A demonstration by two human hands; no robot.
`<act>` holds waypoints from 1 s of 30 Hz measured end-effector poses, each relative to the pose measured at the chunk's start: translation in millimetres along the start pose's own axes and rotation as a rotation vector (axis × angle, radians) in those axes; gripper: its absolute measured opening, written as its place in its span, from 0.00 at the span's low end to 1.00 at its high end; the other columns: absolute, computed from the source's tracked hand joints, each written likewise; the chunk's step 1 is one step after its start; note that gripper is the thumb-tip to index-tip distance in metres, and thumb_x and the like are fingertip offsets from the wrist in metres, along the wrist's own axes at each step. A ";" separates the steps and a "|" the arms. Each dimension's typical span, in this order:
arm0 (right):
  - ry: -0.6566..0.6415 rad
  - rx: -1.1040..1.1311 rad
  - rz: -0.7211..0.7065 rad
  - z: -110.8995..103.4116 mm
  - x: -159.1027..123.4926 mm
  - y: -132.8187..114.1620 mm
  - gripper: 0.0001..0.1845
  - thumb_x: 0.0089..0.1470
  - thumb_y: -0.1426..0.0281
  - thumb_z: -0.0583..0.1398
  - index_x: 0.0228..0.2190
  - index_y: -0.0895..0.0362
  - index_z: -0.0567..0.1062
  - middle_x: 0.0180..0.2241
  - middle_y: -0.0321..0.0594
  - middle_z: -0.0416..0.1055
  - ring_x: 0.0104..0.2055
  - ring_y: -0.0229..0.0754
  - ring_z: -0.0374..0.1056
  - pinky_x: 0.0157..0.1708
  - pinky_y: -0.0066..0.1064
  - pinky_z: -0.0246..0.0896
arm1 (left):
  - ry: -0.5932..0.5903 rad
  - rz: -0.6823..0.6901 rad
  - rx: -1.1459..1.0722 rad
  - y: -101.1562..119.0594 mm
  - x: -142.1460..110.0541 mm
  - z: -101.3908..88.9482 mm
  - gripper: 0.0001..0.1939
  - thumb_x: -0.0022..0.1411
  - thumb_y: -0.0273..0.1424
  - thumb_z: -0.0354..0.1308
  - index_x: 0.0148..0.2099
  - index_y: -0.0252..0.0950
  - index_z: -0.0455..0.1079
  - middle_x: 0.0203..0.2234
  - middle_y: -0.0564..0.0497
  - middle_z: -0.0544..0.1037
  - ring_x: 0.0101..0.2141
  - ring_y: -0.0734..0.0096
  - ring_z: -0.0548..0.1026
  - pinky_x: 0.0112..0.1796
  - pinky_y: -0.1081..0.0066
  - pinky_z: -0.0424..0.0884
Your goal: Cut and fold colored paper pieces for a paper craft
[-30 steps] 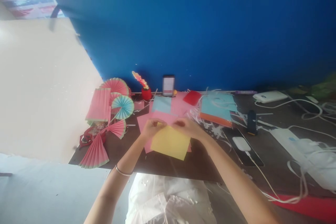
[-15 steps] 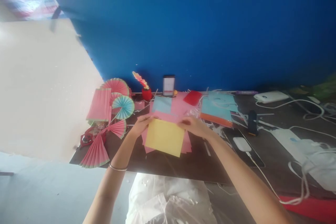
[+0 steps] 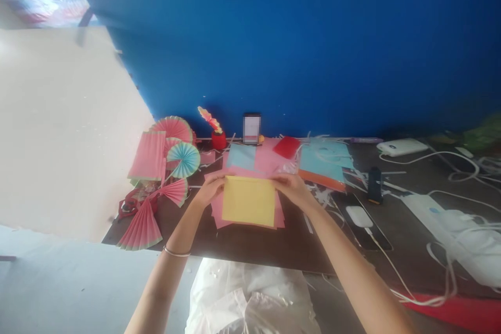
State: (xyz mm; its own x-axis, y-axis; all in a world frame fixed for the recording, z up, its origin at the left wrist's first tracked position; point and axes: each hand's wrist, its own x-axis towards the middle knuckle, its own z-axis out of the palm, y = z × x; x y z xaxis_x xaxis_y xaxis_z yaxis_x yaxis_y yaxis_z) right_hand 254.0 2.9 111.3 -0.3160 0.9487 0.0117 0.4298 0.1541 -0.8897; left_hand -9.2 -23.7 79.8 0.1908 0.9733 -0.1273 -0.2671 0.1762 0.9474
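Note:
A sheet of yellow paper (image 3: 249, 202) is held between my hands, over pink paper sheets (image 3: 278, 214) on the dark table. At its upper left corner, my left hand (image 3: 213, 187) pinches the edge. My right hand (image 3: 291, 187) grips the upper right corner, fingers closed on it. The yellow sheet hangs nearly level, its top edge running straight from hand to hand. Behind it, a light blue sheet (image 3: 241, 156) lies on the pink paper.
Folded pink paper fans (image 3: 141, 224) and a blue paper rosette (image 3: 183, 159) are at the left. A phone (image 3: 251, 128) stands at the back by a red pot (image 3: 218, 140). On the right are blue sheets (image 3: 324, 159), a power strip (image 3: 430, 219), cables and a power bank (image 3: 403, 146).
The yellow sheet has turned from a slight tilt to nearly level and shifted a little right. My right hand has moved slightly outward along its top edge.

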 end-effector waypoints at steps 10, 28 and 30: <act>0.015 0.071 0.035 5.6 -5.4 9.1 0.15 0.48 0.62 0.58 0.37 0.54 0.77 0.36 0.41 0.75 0.35 0.45 0.71 0.39 0.39 0.65 | 0.021 0.096 0.093 0.3 -1.5 5.5 0.22 0.50 0.36 0.59 0.48 0.34 0.70 0.38 0.43 0.76 0.34 0.70 0.73 0.35 0.71 0.66; -0.025 0.125 0.010 4.3 -6.9 7.4 0.19 0.49 0.60 0.57 0.41 0.54 0.75 0.36 0.41 0.75 0.33 0.45 0.72 0.39 0.41 0.67 | 0.059 0.154 0.501 9.3 2.8 -3.7 0.23 0.56 0.44 0.50 0.47 0.33 0.69 0.23 0.53 0.65 0.24 0.77 0.63 0.25 0.78 0.60; -0.023 0.122 0.006 4.9 -6.4 8.3 0.19 0.49 0.60 0.57 0.41 0.54 0.75 0.35 0.41 0.75 0.33 0.44 0.72 0.39 0.41 0.67 | 0.055 0.165 0.499 10.2 3.2 -3.9 0.22 0.56 0.45 0.50 0.43 0.32 0.71 0.22 0.54 0.64 0.24 0.78 0.62 0.25 0.78 0.59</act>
State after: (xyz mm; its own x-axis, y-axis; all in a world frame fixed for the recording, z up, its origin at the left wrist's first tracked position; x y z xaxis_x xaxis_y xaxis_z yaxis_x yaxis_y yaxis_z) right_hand 255.5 -3.2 101.6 -0.3333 0.9428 -0.0033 0.3259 0.1119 -0.9388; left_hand -15.0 -18.2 87.9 0.1304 0.9909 0.0327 0.1954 -0.0580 0.9790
